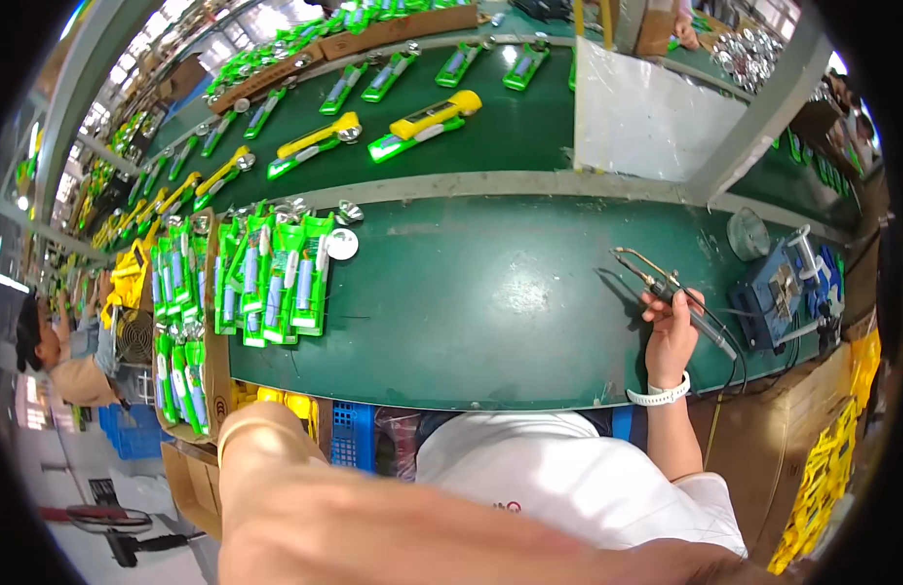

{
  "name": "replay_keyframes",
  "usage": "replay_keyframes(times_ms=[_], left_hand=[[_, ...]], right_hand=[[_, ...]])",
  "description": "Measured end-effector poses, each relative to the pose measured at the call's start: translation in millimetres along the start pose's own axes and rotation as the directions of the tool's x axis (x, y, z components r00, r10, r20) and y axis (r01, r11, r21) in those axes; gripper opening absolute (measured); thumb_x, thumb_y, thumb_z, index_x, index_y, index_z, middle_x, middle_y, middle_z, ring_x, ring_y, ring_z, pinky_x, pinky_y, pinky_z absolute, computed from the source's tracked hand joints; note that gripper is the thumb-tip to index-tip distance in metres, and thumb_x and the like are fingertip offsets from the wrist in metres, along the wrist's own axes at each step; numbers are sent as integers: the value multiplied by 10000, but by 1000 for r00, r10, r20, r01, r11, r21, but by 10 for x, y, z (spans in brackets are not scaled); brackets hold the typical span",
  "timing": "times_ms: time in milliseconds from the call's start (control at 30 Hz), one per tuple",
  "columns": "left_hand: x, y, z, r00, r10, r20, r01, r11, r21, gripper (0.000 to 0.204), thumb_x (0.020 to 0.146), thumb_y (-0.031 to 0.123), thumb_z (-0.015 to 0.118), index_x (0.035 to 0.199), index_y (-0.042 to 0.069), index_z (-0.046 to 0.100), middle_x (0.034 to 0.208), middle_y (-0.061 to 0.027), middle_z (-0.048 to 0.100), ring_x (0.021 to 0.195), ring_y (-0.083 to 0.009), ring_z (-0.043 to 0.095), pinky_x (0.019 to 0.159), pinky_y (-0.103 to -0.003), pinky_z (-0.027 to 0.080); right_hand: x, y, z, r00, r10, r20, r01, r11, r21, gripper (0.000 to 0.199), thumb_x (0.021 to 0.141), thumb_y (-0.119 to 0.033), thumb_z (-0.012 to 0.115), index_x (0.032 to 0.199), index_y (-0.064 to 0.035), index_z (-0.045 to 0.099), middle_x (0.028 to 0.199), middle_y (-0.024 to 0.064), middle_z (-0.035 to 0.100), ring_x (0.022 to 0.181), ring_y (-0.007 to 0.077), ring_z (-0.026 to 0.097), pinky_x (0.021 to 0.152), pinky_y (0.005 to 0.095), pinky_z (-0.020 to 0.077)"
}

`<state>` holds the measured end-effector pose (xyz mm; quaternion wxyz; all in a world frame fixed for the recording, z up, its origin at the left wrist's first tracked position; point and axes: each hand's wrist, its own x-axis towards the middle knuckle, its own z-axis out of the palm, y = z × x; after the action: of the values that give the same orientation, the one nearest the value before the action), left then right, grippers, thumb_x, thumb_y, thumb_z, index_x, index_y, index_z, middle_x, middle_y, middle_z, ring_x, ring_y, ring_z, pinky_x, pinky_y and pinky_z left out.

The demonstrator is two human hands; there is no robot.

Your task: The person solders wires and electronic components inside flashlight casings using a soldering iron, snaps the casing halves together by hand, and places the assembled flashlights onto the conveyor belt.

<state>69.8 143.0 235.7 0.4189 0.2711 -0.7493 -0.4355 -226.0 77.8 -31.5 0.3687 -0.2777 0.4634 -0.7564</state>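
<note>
My right hand (673,336) is wrapped round the grey-and-black handle of a soldering iron (710,333). Its thin metal tip and a curved brass-coloured tube point up and left, above the green tabletop (510,302). A white band circles my right wrist. Large and smeared, my left hand (373,522) crosses the lower edge close to the camera, in front of my white shirt; its fingers cannot be made out. At the table's left end lie several green plastic housings (276,273) with blue cylindrical cells, beside a round white-and-silver piece (342,244).
A cardboard box (217,370) full of green housings stands at the left. Beyond the table, green and yellow housings (427,122) lie on a green surface. At the right are a blue metal device (766,295), a clear cup (748,234) and a white panel (646,117).
</note>
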Motion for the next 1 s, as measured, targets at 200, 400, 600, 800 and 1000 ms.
replay_keyframes(times_ms=[200, 400, 600, 800, 1000], left_hand=[[-1332, 127, -462, 628, -542, 558, 747, 621, -238, 621, 834, 530, 463, 1301, 202, 219, 1280, -75, 326, 1132, -216, 365, 977, -415, 266], [-2291, 174, -935, 744, -189, 641, 548, 721, -424, 438, 848, 318, 445, 1229, 141, 323, 1282, -158, 335, 1125, -280, 400, 930, -420, 358], [-4197, -153, -1572, -68, 185, -980, 772, 633, 65, 617, 826, 329, 592, 1305, 5, 375, 1204, -174, 502, 1104, -295, 492, 942, -392, 384], [-6165, -493, -1040, -624, 258, -738, 720, -176, -671, 715, 702, 520, 629, 1175, -3, 514, 1110, -218, 549, 1034, -301, 532, 896, -387, 406], [-6698, -911, -806, -596, -47, -801, 701, 456, -548, 286, 802, 230, 600, 925, -27, 609, 746, -54, 616, 608, -132, 537, 549, -282, 424]], right_hand=[[-114, 66, -6, 996, -1, 93, 4, 999, -34, 162, 929, -202, 464, 1029, -76, 452, 848, 96, 616, 758, 183, 633, 555, 220, 465], [39, 145, -166, 982, 40, 183, -27, 997, -69, 182, 923, -222, 480, 1006, -60, 460, 823, 113, 624, 796, 184, 628, 591, 218, 449], [173, 172, -273, 971, 23, 239, 2, 995, -104, 220, 945, -227, 425, 982, -17, 482, 851, 133, 620, 834, 192, 604, 645, 233, 441], [254, 262, -306, 963, 35, 265, -4, 993, -116, 254, 941, -236, 437, 951, 5, 516, 851, 125, 618, 922, 210, 595, 673, 242, 439], [256, 252, -332, 957, 50, 285, -10, 990, -140, 267, 933, -239, 457, 931, 15, 541, 846, 114, 622, 916, 221, 599, 686, 243, 445]])
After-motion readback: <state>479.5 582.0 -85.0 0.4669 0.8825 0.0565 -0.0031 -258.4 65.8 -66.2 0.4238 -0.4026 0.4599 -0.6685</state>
